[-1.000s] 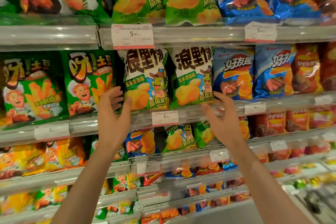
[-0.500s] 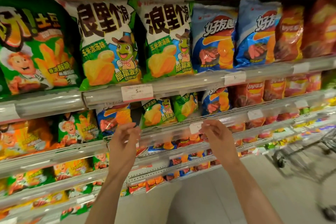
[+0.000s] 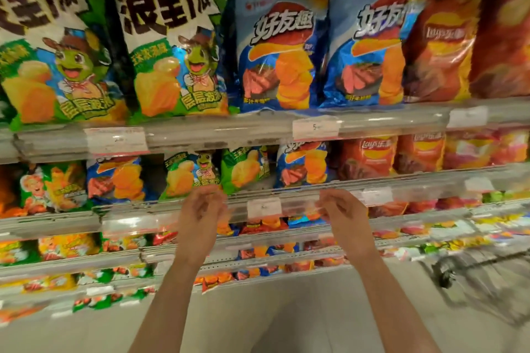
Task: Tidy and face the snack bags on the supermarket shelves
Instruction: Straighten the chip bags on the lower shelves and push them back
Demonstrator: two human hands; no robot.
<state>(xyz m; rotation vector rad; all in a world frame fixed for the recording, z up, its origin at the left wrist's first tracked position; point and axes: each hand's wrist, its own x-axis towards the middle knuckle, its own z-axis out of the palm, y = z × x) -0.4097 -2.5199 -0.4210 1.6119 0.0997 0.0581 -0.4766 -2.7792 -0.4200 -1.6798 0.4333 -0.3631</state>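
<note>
Two empty hands (image 3: 200,212), two blue bags (image 3: 278,46)

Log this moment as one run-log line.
left hand: empty, fingers curled | right hand: empty, fingers curled | both at shelf rail | small green bags: untouched

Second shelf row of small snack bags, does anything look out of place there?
Yes. A small blue chip bag sits left of the small green bags, apart from the other small blue bag on their right. It looks misfiled.

two hands (image 3: 200,210), two large green bags (image 3: 175,46), two large blue bags (image 3: 279,46), three price tags (image 3: 315,127)
</note>
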